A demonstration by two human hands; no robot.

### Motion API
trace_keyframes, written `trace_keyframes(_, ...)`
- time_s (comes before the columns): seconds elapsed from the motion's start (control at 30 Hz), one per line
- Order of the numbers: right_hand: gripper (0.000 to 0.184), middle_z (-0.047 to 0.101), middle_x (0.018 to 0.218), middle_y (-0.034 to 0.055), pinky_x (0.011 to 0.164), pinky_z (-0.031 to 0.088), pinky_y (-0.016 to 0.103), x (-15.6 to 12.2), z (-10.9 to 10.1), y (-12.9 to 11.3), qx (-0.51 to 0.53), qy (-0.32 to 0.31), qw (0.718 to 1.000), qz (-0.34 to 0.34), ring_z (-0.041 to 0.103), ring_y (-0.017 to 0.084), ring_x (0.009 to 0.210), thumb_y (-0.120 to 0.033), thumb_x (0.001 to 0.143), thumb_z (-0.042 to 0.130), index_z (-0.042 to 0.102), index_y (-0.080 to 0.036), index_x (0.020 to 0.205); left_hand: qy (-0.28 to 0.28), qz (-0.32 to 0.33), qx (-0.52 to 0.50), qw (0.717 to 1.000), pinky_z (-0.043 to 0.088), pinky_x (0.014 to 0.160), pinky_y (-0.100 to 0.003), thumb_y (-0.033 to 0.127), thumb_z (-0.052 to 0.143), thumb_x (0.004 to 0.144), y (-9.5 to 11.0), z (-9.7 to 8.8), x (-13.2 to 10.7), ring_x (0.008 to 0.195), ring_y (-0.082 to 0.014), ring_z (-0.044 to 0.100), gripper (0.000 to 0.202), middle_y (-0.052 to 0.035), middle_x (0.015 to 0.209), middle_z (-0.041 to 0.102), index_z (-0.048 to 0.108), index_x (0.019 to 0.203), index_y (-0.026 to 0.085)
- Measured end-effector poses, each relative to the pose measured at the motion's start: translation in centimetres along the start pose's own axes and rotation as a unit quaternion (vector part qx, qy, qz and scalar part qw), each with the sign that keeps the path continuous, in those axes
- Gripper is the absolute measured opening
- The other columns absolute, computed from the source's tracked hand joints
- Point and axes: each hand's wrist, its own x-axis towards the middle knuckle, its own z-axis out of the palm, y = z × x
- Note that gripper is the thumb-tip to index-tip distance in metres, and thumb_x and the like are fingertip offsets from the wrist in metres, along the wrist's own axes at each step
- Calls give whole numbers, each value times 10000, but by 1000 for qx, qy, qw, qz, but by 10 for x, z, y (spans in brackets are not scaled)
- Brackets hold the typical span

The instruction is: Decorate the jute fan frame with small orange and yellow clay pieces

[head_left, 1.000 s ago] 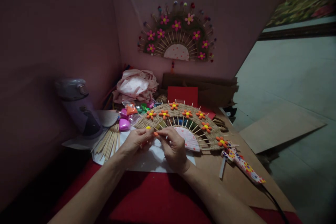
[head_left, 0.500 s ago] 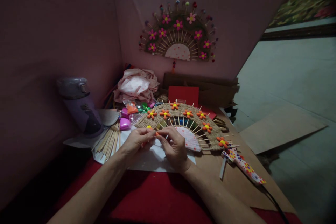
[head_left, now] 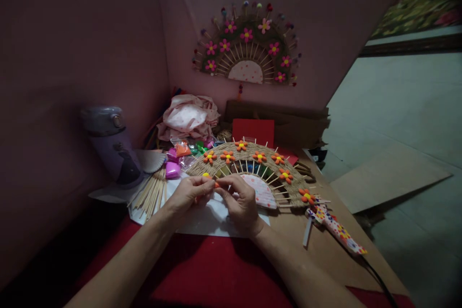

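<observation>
My left hand [head_left: 191, 196] and my right hand [head_left: 240, 204] meet over a white sheet [head_left: 216, 225], fingertips pinched together. Between them shows a small orange piece of modelling clay [head_left: 216, 184], mostly hidden by the fingers. Just behind the hands lies a half-round fan [head_left: 249, 153] of woven cord on thin sticks. Several orange clay flowers with yellow centres, such as one flower [head_left: 306, 197] at the right end, dot its band. A pale dotted half-circle [head_left: 260, 191] forms its middle. One yellow centre [head_left: 205, 175] peeks out above my left hand.
Thin wooden sticks [head_left: 153, 195] and a purple bottle [head_left: 114, 149] stand left. Clay packets [head_left: 173, 170] and crumpled dotted cloth [head_left: 187, 116] lie behind. A patterned glue gun [head_left: 337, 227] with a cord rests right. A finished fan [head_left: 246, 71] with pink flowers hangs on the backboard.
The whole view has shifted very slightly. Both hands keep the same pinch on the orange clay, with no other visible movement.
</observation>
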Motion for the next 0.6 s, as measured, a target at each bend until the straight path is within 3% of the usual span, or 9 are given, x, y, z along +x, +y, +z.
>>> trace_keyframes(0.2, 67, 617, 746, 16, 594, 434, 247, 2, 2, 5, 76, 22, 994, 76, 552, 132, 669, -243, 810, 622, 664, -191, 802, 0, 0, -21, 1000, 136, 393, -187, 352, 692, 719, 1, 1, -3, 390, -20, 305, 287, 42, 500, 462, 553, 626, 119)
trace_keyframes(0.4, 122, 538, 572, -45, 405, 334, 192, 4, 5, 7, 231, 19, 948, 216, 420, 64, 430, -297, 746, 675, 648, -183, 782, -10, -3, -39, 999, 142, 394, -181, 321, 700, 716, 1, 2, -2, 391, -15, 305, 258, 40, 508, 471, 565, 642, 115)
trace_keyframes(0.6, 131, 511, 507, -57, 386, 320, 179, 7, 4, 6, 260, 15, 935, 239, 413, 53, 399, -277, 723, 686, 633, -159, 739, -11, 7, -28, 1000, 121, 395, -189, 288, 711, 705, 2, 3, -2, 389, -14, 296, 220, 48, 490, 452, 585, 651, 116)
